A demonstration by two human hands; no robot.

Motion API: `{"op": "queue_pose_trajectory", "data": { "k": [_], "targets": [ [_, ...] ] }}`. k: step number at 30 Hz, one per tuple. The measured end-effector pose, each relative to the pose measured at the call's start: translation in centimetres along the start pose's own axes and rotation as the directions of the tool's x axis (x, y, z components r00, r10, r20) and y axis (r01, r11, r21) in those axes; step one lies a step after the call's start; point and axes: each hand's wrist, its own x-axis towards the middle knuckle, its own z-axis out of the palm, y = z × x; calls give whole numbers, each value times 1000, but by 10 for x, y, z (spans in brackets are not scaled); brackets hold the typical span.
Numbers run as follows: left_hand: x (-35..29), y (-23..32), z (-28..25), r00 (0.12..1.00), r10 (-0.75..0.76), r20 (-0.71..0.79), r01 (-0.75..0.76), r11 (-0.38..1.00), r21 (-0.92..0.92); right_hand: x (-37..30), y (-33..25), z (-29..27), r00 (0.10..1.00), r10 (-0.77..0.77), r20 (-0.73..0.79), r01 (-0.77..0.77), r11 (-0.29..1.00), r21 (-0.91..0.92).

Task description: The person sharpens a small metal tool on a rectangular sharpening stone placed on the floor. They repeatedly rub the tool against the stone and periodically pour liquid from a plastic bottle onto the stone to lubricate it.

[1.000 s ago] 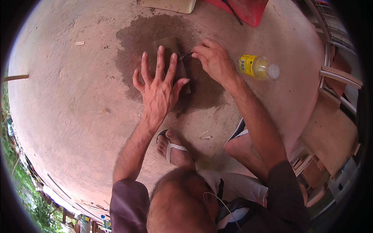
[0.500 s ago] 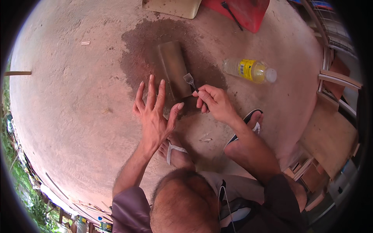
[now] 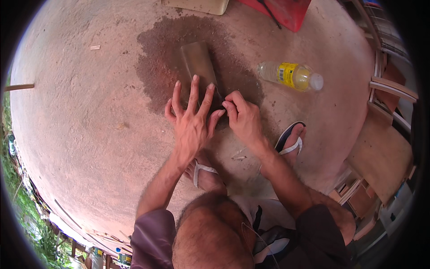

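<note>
A brown rectangular block, like a sharpening stone, lies on a dark wet patch of floor. My left hand is over its near part, open, fingers spread and stretched toward the block's far end; whether the fingertips press on it I cannot tell. Just right of the block's near end, my right hand is closed in a pinch around the dark shank of a small chisel-like tool. Only a thin piece of the chisel shows between the hands; its flat blade is mostly hidden.
A clear plastic bottle with a yellow label lies on its side at the right. Part of a red sheet carries a dark tool at the top, beside a cream-coloured panel. Wooden boards stand along the right. My sandalled feet flank the work.
My left hand has moved right, over the near part of the block. My right hand has turned, and the chisel's blade, plainly visible before, is now mostly hidden.
</note>
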Motion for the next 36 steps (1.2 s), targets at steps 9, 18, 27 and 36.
{"op": "queue_pose_trajectory", "data": {
  "k": [9,18,27,36],
  "targets": [
    [19,12,13,999,35,-34,-30,990,138,45,22,-22,990,-139,1,137,976,-169],
    [6,27,36,986,145,-79,-147,989,-19,32,52,-41,987,-163,-13,155,958,-242],
    [-20,16,51,987,141,-78,-140,990,22,48,39,-38,968,-209,140,233,953,-191],
    [-16,13,47,982,180,-58,-178,984,27,61,37,-46,958,-243,153,268,948,-172]
  ]
}}
